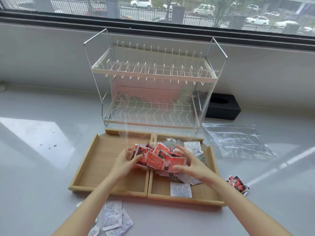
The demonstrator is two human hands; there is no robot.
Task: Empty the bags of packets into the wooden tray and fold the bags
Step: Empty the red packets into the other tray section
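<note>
We hold a heap of red packets (158, 159) over the two-compartment wooden tray (95, 160) at its middle divider, left hand (127, 161) and right hand (189, 165) curled round its sides, fingers spread. White packets (181, 189) lie in the right compartment. One flattened clear bag (238, 142) lies right of the tray, long axis left-right; another, blurred, rises above the heap.
</note>
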